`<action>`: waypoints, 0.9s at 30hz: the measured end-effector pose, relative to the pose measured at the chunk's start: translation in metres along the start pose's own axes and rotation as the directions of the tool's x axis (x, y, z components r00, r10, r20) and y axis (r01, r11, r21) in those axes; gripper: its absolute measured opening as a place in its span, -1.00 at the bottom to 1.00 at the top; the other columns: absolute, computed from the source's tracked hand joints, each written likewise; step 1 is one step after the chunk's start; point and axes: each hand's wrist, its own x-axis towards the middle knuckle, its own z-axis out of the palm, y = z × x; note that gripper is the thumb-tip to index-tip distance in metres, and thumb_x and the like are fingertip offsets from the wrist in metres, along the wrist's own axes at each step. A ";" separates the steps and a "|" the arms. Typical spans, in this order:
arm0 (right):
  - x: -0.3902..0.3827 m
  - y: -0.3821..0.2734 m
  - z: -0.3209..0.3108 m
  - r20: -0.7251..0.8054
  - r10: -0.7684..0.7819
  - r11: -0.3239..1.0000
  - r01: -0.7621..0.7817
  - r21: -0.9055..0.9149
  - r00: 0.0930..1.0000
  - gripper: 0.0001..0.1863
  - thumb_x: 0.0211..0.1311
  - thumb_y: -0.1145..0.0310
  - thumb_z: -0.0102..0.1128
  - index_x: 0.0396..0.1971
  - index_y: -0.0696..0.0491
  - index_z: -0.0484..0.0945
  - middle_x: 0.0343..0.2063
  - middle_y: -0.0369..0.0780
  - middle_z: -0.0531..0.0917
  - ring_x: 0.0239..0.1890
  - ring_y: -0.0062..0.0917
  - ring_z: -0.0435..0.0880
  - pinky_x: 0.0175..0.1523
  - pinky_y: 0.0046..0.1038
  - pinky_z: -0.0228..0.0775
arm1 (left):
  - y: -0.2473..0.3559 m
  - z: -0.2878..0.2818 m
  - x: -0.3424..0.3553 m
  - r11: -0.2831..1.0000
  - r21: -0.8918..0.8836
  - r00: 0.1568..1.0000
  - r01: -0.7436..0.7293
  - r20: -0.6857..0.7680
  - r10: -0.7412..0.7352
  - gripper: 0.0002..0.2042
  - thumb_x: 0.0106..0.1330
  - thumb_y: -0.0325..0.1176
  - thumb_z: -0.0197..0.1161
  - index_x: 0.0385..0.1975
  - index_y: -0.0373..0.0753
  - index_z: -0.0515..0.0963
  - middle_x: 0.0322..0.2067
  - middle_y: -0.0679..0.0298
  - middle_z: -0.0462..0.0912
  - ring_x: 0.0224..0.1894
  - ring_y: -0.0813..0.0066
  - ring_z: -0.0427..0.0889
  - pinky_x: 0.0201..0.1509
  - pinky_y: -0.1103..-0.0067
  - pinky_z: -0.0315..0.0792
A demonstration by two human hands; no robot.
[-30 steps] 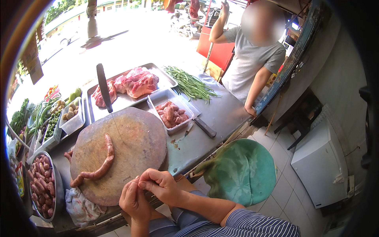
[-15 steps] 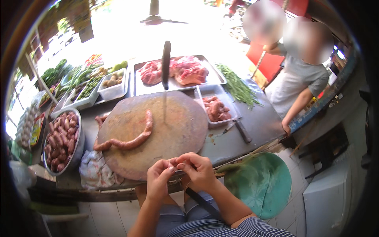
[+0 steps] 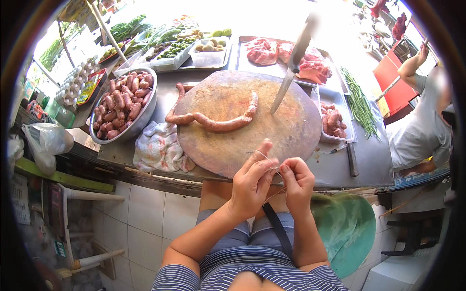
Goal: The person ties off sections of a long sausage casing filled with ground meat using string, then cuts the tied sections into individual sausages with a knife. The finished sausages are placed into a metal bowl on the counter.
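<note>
A thin pale string [image 3: 264, 155] runs between my hands, just in front of the round wooden chopping board [image 3: 286, 131]. My left hand [image 3: 250, 186] holds it, with a strand looped over the raised index finger. My right hand [image 3: 297, 182] pinches the string between thumb and fingertips. Loose strands hang below the hands. On the board's left side lies a long curved sausage [image 3: 221, 124], its far end reaching past the board's edge. A knife [image 3: 292, 65] stands tilted with its tip in the wood.
Left stands a metal basin [image 3: 151, 104] of sausages beside a crumpled cloth [image 3: 158, 145]. Behind are vegetables, a tray of meat [image 3: 262, 51] and a tub of meat pieces [image 3: 333, 121]. Another knife [image 3: 352, 160] lies right. A person [image 3: 422, 116] is at the far right.
My hands have moved apart a little, and the string now shows looped over my left index finger. The whole view has shifted, so the board sits farther right. The person at right has an arm raised.
</note>
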 end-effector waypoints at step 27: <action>-0.002 -0.017 -0.020 0.550 -0.106 0.968 0.212 -0.132 0.828 -0.73 0.28 0.52 0.19 -0.04 0.23 0.54 -0.26 -0.11 0.65 -0.25 -0.45 0.71 -0.16 -0.46 0.52 | -0.138 -0.009 0.138 0.477 0.879 0.960 -0.008 0.140 -0.242 -0.74 0.23 -0.31 0.26 -0.21 -0.36 0.50 -0.23 -0.01 0.60 -0.07 0.04 0.54 0.05 0.30 0.44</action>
